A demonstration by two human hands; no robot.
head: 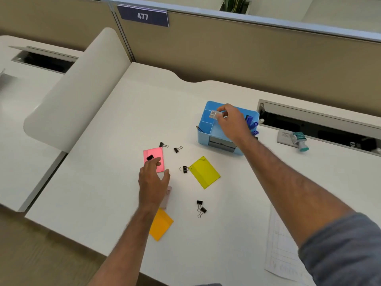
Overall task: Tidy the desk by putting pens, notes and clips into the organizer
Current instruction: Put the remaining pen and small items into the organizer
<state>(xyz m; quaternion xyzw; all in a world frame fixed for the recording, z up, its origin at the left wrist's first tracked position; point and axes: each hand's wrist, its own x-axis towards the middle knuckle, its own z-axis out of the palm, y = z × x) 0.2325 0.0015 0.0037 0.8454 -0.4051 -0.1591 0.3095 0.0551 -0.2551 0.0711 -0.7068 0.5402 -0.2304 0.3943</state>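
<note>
Right hand (231, 122) pinches a small clear box (215, 114) over the blue plastic organizer (203, 129). Left hand (153, 178), fingers loose, touches a black binder clip (150, 157) on the pink note pad (154, 157). Six metal clips, yellow pad (204, 172), orange pad (161, 225) on the white desk (123, 131).

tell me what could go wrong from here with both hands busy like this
The left hand reaches over the pink notes, where a binder clip sits on top; lifting the notes carelessly could send that clip sliding off. The right hand pinches a small clear box above the blue organizer; released off-centre, it might catch a divider or land in the wrong compartment.
</note>
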